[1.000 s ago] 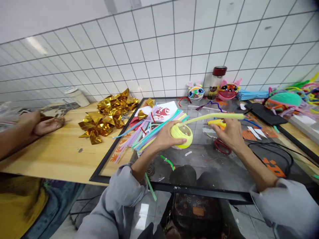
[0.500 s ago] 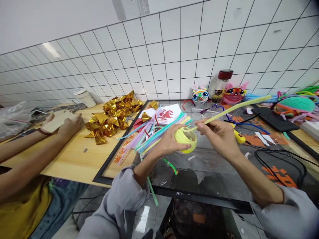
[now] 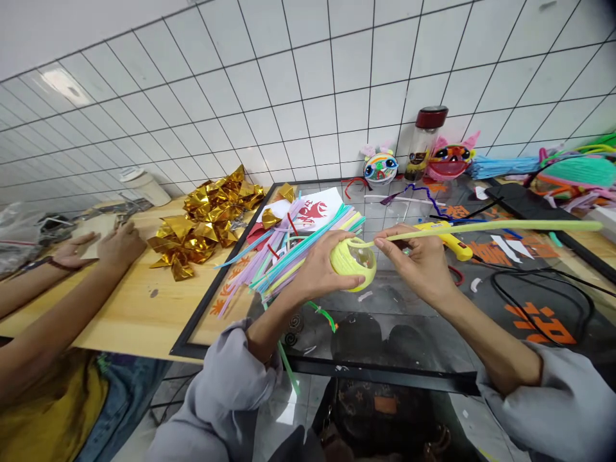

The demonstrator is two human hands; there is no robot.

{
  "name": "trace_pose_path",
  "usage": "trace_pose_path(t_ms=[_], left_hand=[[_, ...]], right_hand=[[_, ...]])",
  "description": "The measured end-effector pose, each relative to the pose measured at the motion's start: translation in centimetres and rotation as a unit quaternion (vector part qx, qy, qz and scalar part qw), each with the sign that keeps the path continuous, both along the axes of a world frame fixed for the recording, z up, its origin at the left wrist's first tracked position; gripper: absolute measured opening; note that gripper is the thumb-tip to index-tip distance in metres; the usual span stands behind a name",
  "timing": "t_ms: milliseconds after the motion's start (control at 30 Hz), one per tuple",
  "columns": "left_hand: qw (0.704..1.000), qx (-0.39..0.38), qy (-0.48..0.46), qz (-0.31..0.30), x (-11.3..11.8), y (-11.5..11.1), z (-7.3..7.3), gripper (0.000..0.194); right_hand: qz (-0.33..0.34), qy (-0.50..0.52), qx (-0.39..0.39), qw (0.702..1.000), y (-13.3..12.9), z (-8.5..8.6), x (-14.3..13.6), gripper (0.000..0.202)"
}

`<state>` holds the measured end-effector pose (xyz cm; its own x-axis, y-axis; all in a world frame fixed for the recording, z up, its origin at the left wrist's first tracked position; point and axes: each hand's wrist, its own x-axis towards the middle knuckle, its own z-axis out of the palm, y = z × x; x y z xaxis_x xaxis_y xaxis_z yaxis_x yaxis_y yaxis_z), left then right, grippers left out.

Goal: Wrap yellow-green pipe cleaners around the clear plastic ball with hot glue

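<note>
My left hand [image 3: 320,264] is closed around a small round clear cup [image 3: 353,273] wrapped in yellow pipe cleaner, its open side tilted to the right. From the wrapping a yellow pipe cleaner [image 3: 500,226] runs out to the right, its loose end stretching far past my fingers. My right hand [image 3: 418,256] pinches that pipe cleaner just beside the cup's rim. Behind my left wrist lies a bundle of pastel pipe cleaners [image 3: 269,273] in lilac, blue, green and yellow. Close behind my right hand is a yellow glue gun [image 3: 457,247] with a black cord.
Gold foil pieces [image 3: 197,218] are heaped to the left, near a co-worker's hands [image 3: 120,247]. Two decorated animal faces, one a pink pig-like face [image 3: 451,159], stand by a red-lidded bottle [image 3: 426,144] at the wall. A black-framed board [image 3: 385,369] lies under my hands.
The yellow pipe cleaner's free end has swung down from a raised slant to nearly level, reaching farther right. Both hands keep their hold. My view has shifted slightly; the co-worker's hands have moved apart.
</note>
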<state>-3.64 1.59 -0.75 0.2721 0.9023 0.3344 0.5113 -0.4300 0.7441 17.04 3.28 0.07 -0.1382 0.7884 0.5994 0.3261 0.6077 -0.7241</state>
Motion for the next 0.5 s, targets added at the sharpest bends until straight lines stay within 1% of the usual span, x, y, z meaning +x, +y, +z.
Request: trace_pose_path(t_ms=[133, 300, 500], left_hand=[[1.000, 0.009, 0.000, -0.008, -0.19, 0.09, -0.21, 0.073], [1.000, 0.009, -0.001, -0.017, -0.25, 0.14, -0.18, 0.072], [1.000, 0.007, 0.001, -0.018, -0.33, 0.10, -0.20, 0.074]], right_hand=[[0.016, -0.033, -0.007, 0.999, 0.11, 0.03, 0.32, 0.021], [0.044, -0.041, -0.003, 0.998, -0.10, 0.03, 0.31, 0.020], [0.071, -0.046, 0.007, 0.996, -0.27, -0.37, 0.33, 0.018]])
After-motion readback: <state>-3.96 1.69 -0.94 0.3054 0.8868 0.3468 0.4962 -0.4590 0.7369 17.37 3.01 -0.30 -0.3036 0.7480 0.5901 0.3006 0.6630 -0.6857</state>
